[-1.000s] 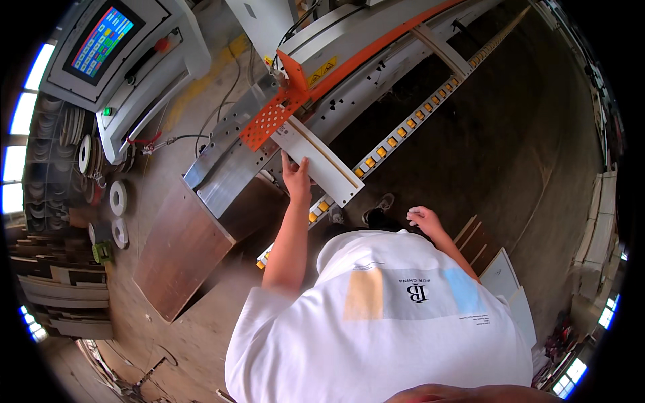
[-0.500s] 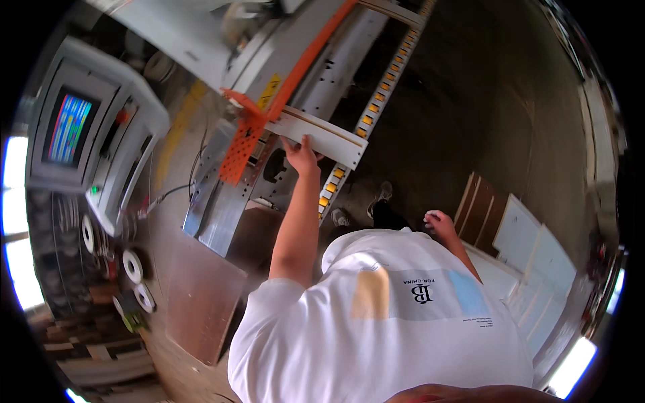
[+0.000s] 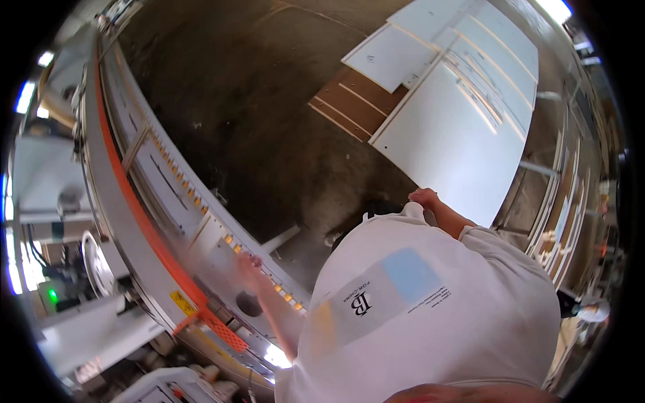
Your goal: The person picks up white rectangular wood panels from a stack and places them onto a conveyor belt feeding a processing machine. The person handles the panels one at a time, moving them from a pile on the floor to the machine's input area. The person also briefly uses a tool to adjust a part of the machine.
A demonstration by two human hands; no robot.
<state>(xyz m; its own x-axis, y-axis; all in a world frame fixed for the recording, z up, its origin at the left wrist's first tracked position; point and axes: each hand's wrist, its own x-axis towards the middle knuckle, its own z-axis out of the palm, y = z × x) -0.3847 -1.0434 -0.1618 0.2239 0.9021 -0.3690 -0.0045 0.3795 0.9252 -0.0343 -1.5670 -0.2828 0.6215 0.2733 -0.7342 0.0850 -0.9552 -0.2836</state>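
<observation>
My left hand (image 3: 249, 267), smeared by motion, is over the metal bed of a long machine, beside its row of yellow rollers (image 3: 180, 177). Its fingers are too blurred to read. Just beyond it a narrow white board (image 3: 207, 236) lies across the bed; whether the hand touches it I cannot tell. My right hand (image 3: 424, 197) is curled closed by the near edge of a large white panel (image 3: 443, 148). What it holds, if anything, is hidden.
An orange rail (image 3: 142, 218) runs along the machine, with a perforated orange plate (image 3: 226, 334) at its near end. Beside the large panel lie brown boards (image 3: 353, 101) and more white panels. Racks (image 3: 564, 221) stand at the far right.
My view has swung right, bringing the stacked panels to the upper middle and moving the control screen out of sight. My left hand, earlier touching the white board, is now blurred beside it.
</observation>
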